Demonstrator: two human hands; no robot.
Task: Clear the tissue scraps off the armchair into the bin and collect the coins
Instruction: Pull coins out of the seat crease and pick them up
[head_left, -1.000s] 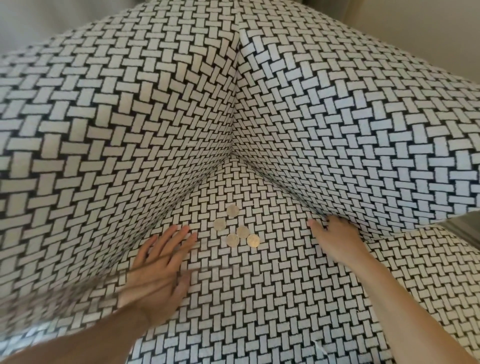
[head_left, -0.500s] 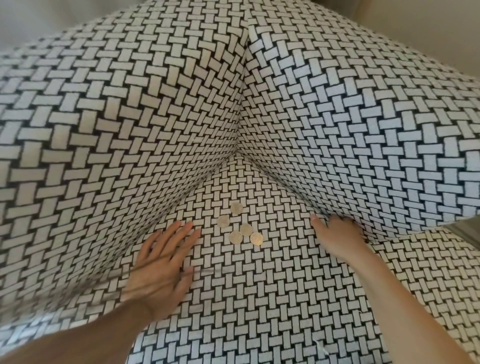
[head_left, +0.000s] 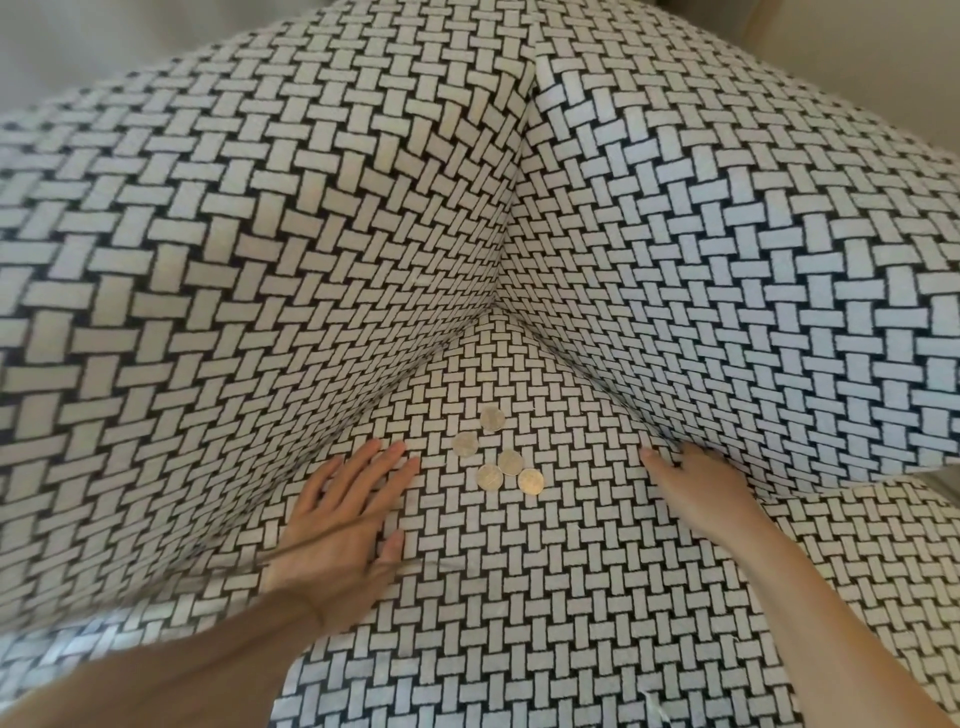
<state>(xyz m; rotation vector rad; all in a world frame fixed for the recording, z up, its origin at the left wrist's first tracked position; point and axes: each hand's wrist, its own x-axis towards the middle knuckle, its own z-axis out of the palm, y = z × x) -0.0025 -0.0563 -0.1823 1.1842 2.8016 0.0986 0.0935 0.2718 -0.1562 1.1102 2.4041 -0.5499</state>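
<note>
The left hand (head_left: 343, 530) lies flat on the armchair (head_left: 519, 597) seat, grip released. Just right of it, five coins (head_left: 510, 462) lie loose near the back corner. The right hand (head_left: 691, 483) rests at the side crevice, and I cannot tell its grip. A careless sweep could push coins into the seams.

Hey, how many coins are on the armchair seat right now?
5 coins on the seat between left hand and right hand: rearmost, leftmost, middle, two nearest. Others may hide in creases.
</note>
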